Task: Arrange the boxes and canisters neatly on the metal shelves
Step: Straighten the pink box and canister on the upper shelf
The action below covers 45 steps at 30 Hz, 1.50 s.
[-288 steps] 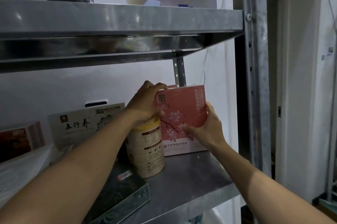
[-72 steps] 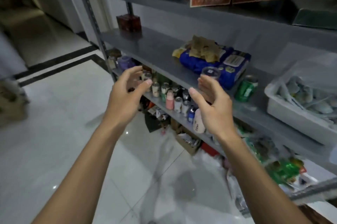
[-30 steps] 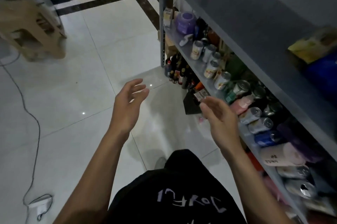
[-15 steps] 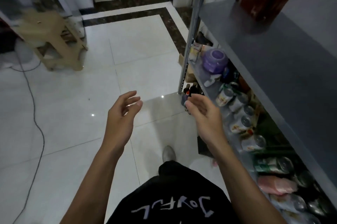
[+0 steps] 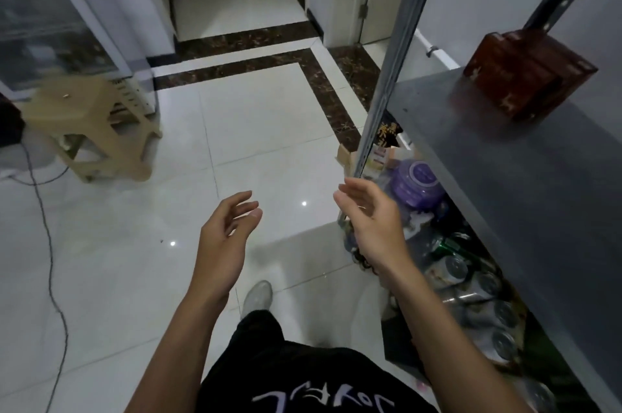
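The left hand (image 5: 223, 237) and right hand (image 5: 373, 224) still carry nothing, grip released, fingers loose over the floor (image 5: 134, 278). The view is higher than before: above the cans (image 5: 471, 278), the dark red box (image 5: 528, 72) now shows whole on the metal shelf (image 5: 505, 177).

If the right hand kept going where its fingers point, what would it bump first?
Probably the grey metal shelf post just beyond the fingertips of the right hand, though depth is hard to judge.

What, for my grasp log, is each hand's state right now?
Left hand: open, fingers relaxed, holding nothing.
Right hand: open, fingers relaxed, holding nothing.
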### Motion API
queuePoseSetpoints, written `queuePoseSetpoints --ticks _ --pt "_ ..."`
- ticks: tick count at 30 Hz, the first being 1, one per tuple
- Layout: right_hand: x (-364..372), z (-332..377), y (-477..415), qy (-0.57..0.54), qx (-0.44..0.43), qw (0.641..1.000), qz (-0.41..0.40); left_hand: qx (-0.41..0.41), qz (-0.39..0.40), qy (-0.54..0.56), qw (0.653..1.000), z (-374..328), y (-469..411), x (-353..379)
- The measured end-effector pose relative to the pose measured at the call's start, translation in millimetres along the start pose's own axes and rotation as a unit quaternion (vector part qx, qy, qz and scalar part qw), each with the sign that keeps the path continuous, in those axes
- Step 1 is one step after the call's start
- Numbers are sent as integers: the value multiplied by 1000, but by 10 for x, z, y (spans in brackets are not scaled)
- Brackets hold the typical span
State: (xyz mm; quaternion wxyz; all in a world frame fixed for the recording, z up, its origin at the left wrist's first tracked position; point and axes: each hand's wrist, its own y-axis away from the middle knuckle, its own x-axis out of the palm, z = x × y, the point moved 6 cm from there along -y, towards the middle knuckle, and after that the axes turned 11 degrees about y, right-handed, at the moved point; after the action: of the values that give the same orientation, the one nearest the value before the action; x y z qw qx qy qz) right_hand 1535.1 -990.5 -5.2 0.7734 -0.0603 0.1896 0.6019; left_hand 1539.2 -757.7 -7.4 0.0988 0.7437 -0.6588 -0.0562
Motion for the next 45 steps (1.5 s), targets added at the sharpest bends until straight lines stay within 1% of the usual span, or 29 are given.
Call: queuePoseSetpoints --ticks 3,7,10,13,16,20,24,27,29,31,33,35,36,37,38,40,41,43,45 --pt "52 -6 -256 -4 21 999 -35 -1 31 -7 999 -96 -530 122" --pt "121 56 -616 -10 55 991 -117 3 121 -31 992 -297 -1276 343" --pt "154 223 -823 -25 77 979 -186 16 201 -64 977 -507 -1706 522" --pt "137 423 -960 -24 77 965 -250 36 267 -80 960 -732 -2058 740" --pt "12 617 -1016 -12 67 952 -299 59 319 -74 943 -972 -2278 1025" --pt "-285 875 -1009 7 49 932 -359 97 377 -44 920 -1355 -2366 1474" --pt "-669 1280 -951 56 4 911 -407 154 438 -23 885 -1801 -2301 1992" --pt "-985 1650 -877 117 -37 889 -441 222 487 -25 844 -2166 -2147 2402" --pt "-1226 1900 -825 159 -67 865 -471 266 508 -28 819 -2406 -2034 2636" --pt "-1499 2152 -778 210 -96 827 -513 298 520 -23 800 -2630 -1931 2845" --pt "-1737 2400 -773 282 -125 785 -537 318 524 -15 790 -2808 -1858 3025" --pt "-1943 2601 -817 359 -138 752 -536 335 518 -11 787 -2943 -1818 3161" --pt "-2035 2674 -854 396 -131 740 -527 344 515 -16 785 -3000 -1803 3216" --pt "-2123 2729 -900 427 -111 736 -514 350 514 -23 783 -3046 -1793 3261" --pt "-2208 2755 -954 450 -79 740 -493 355 514 -29 780 -3088 -1781 3297" --pt "-2350 2714 -1079 477 -16 763 -435 361 513 -40 778 -3145 -1765 3364" --pt "-2390 2676 -1132 490 -4 769 -409 363 511 -46 778 -3163 -1755 3388" --pt "-2437 2626 -1195 523 -10 759 -388 370 508 -56 776 -3187 -1739 3419" --pt "-2478 2591 -1201 539 -29 742 -397 373 509 -61 774 -3208 -1747 3436"
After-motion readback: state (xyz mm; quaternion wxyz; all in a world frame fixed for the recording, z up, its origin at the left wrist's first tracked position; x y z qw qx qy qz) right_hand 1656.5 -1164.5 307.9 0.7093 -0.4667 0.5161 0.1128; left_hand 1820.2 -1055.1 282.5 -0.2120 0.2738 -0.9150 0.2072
